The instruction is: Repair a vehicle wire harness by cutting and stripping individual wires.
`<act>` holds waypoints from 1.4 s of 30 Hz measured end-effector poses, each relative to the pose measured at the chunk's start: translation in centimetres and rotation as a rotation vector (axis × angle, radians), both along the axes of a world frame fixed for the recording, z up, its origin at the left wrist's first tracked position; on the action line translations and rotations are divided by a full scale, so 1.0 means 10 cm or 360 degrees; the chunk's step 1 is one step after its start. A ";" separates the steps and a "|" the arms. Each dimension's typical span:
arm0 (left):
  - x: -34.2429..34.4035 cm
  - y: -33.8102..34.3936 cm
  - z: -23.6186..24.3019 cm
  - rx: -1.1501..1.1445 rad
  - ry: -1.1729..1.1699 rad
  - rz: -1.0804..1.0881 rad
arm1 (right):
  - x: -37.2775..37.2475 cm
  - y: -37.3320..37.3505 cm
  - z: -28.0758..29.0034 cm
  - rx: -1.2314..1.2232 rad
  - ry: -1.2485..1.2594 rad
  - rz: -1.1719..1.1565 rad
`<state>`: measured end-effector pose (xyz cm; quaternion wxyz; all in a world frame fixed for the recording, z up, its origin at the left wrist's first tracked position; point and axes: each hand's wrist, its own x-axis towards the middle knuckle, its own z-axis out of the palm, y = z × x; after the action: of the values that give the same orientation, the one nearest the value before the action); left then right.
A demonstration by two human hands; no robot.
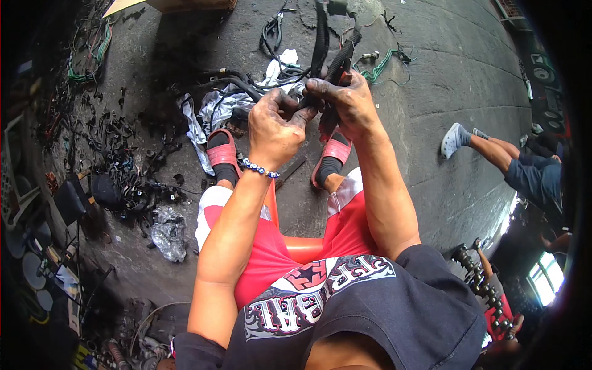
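Grey floor (456, 74) extends to the right of the hands as far as a second person's pale shoe (454, 140); to the left, a heap of black scraps (123, 160) bounds the working space, and a cardboard box (191, 5) edges the far left. The black cable bundle (343, 57) lies between the two hands, its strands running from the grip toward the far edge. The left hand (274, 126) is closed in a pinch at its near part; the right hand (353, 105) is curled closed around it, thumb across. The bundle combines ribbed, round tubing with smoother strands. Beyond the left hand lies crumpled silvery-white sheeting (192, 126); nearer, clear, wrinkled plastic (168, 234).
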<state>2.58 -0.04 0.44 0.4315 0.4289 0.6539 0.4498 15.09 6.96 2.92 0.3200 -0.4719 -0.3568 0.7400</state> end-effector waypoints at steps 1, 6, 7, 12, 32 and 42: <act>0.01 0.00 0.03 -0.0003 -0.0001 -0.0003 | -0.03 -0.01 -0.02 -0.0005 -0.0080 -0.0073; -0.05 0.05 0.12 -0.0267 -0.0505 -0.0098 | -0.03 -0.01 -0.03 0.0000 -0.0185 -0.0145; -0.04 0.05 0.09 -0.0267 -0.0502 -0.0095 | -0.03 -0.01 0.00 -0.0133 -0.0081 -0.0191; -0.08 0.06 0.00 -0.0220 -0.0903 0.0021 | -0.01 0.00 0.03 -0.0330 0.0001 -0.0225; 0.00 -0.11 0.19 -0.0412 -0.0937 -0.0328 | 0.29 0.17 -0.23 -0.0899 0.0427 -0.1040; -0.24 -0.18 0.10 -0.0444 -0.0808 -0.0785 | 0.22 0.21 -0.29 -0.0860 0.0222 -0.0834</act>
<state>0.21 -1.89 1.40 0.7293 0.3854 0.4581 0.3311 17.29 9.07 0.00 0.3859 -0.5630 0.0067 0.7308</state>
